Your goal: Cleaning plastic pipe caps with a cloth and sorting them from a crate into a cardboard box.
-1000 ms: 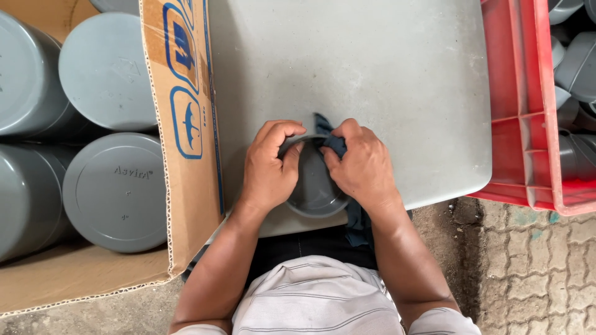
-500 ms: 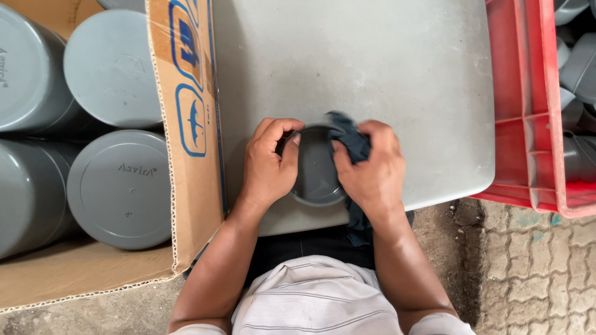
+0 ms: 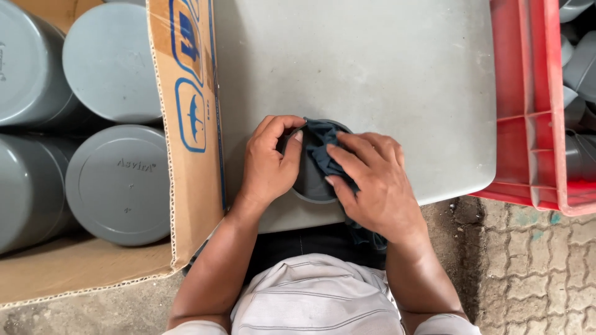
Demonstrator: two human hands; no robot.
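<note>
A round grey plastic cap (image 3: 310,183) sits at the near edge of the grey bench (image 3: 372,74), between both hands. The left hand (image 3: 268,164) curls its fingers over the cap's rim, closed on it to steady it. The right hand (image 3: 372,186) presses a dark blue cloth (image 3: 320,149) into the cap, fingers bent and pinning the fabric. The cap looks light, stiff and smooth (likely slippery), best held by the rim; the cloth is soft and limp.
</note>
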